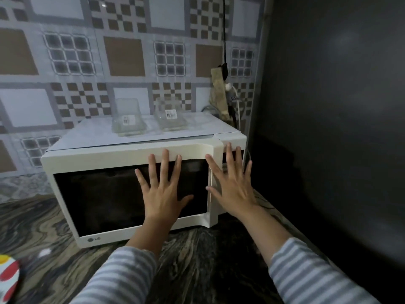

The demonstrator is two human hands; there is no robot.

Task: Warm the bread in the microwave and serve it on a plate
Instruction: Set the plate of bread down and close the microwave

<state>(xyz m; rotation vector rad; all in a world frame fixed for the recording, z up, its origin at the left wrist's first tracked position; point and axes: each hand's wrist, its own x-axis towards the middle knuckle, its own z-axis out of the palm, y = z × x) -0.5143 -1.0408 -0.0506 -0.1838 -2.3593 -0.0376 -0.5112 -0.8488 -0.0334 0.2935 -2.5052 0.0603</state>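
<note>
A cream microwave (pixel 92 159) with a dark glass door stands on the dark marbled counter, and its door is closed. My left hand (pixel 163 189) is spread flat in front of the right part of the door glass. My right hand (pixel 232 183) is spread in front of the door's right edge and the control panel, fingers pointing up. Both hands hold nothing. Whether the palms touch the microwave I cannot tell. No bread is in view. A plate (pixel 7 278) with red and yellow marks shows partly at the bottom left corner.
Two clear plastic containers (pixel 128 122) (pixel 171 117) with labels sit on top of the microwave. A black cable and a plug (pixel 224 69) hang by the tiled wall behind it. A dark wall (pixel 328 106) closes in the right side. The counter (pixel 197 260) stretches in front.
</note>
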